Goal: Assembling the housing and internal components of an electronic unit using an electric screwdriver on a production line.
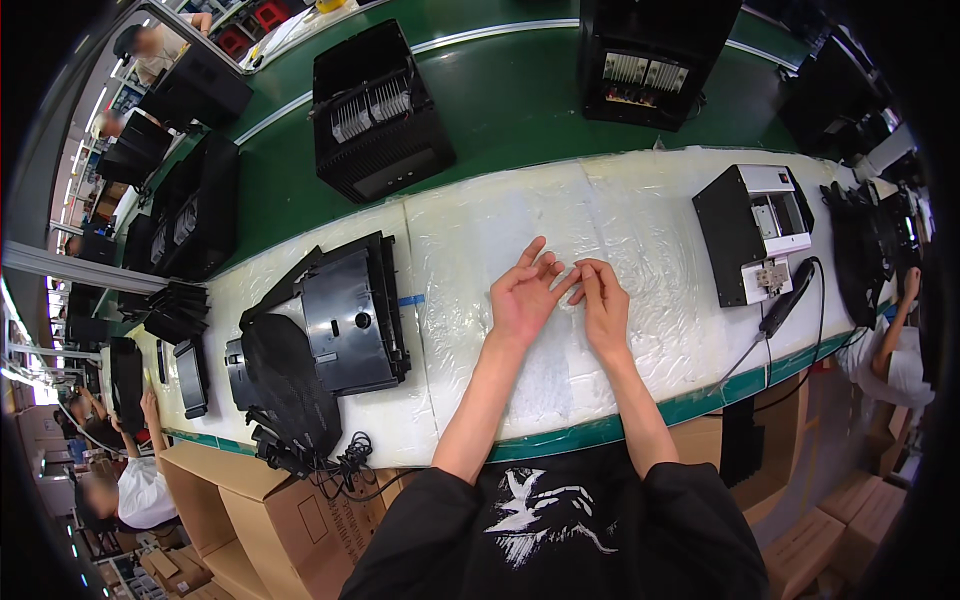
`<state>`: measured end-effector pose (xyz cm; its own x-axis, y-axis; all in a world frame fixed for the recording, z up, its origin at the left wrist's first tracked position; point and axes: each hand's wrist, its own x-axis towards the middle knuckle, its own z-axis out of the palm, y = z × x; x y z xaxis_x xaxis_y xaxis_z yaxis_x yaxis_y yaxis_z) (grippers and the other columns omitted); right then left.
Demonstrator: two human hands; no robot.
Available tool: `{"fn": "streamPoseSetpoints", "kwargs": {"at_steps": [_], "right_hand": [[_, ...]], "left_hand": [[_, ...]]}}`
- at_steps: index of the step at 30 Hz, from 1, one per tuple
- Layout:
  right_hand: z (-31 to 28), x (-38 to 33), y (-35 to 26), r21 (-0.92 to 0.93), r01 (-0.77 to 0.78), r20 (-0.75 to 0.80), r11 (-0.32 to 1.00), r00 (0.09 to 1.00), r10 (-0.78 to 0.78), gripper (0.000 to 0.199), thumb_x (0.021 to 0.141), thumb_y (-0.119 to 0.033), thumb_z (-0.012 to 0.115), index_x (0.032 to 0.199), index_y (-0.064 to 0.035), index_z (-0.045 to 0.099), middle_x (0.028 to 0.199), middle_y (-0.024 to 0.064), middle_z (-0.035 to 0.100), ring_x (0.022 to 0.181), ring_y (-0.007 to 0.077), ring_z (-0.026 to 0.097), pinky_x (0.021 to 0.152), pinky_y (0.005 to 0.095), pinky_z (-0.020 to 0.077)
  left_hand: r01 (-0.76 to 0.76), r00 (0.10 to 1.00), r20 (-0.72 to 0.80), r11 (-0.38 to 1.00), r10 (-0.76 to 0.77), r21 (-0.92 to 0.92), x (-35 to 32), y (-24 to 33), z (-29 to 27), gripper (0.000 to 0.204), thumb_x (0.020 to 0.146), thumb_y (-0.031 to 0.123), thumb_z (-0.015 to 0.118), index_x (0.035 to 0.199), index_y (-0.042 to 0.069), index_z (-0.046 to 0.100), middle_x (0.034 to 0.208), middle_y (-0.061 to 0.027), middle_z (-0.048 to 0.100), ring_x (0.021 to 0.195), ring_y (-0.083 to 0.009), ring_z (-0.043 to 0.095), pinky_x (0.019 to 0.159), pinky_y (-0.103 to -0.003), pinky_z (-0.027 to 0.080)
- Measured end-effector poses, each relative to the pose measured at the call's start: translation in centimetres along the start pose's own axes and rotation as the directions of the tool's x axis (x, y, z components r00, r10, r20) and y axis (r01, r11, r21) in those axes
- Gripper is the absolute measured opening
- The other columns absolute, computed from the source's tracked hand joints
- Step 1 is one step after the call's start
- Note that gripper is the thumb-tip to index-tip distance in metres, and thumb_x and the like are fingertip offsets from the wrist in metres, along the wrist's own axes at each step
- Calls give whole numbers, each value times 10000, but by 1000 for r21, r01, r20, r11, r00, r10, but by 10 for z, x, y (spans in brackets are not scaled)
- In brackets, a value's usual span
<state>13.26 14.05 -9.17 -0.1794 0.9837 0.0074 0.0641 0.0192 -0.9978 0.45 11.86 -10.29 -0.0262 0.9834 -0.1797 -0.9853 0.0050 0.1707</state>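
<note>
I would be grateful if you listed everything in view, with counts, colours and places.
Bench: one, whitish plastic-covered top, centre
Green surface: one, green, beyond bench
Large machines: at least five, black, on green surface
Small machine: one, black and silver, bench right
Hand tool: one, black, beside small machine
Plastic part: one, black, bench left
Mesh piece: one, black, against plastic part
Cables: several, black, bench's near left edge
Cardboard boxes: several, brown, below bench
Co-workers: several, clothing varied, both sides
Distant items: too small to tell
Shirt: one, black, bottom centre
Left hand: one, bare, centre
Right hand: one, bare, beside left hand
</note>
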Motion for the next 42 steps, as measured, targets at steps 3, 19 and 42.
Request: {"fn": "streamPoseSetpoints", "kwargs": {"at_steps": [3, 19, 42], "right_hand": [[0, 0, 0, -6, 1, -3, 1000, 1000, -1, 215, 953, -149, 447, 1010, 17, 571, 805, 63, 599, 607, 103, 533, 561, 234, 421], [0, 0, 1, -21, 20, -10, 1000, 1000, -20, 200, 955, -146, 442, 1043, -1, 548, 783, 62, 584, 610, 103, 533, 565, 237, 421], [-5, 0, 0, 24, 146, -18, 989, 989, -145, 234, 878, -82, 524, 1082, 20, 578, 1173, 146, 566, 746, 151, 629, 630, 237, 482]], "left_hand": [[-2, 1000, -21, 1000, 2, 15, -1, 0, 1, 426, 733, 51, 464, 1156, 60, 512, 917, -77, 589, 926, -244, 537, 1031, -497, 318], [2, 1000, -1, 1000, -2, 18, 0, 0, 2, 429, 729, 48, 462, 1153, 67, 521, 911, -68, 586, 925, -234, 537, 1038, -489, 314], [-20, 999, 34, 999, 22, -40, 2, -1, -1, 432, 741, 19, 448, 1173, 14, 466, 928, -125, 585, 928, -261, 551, 1051, -474, 323]]}}
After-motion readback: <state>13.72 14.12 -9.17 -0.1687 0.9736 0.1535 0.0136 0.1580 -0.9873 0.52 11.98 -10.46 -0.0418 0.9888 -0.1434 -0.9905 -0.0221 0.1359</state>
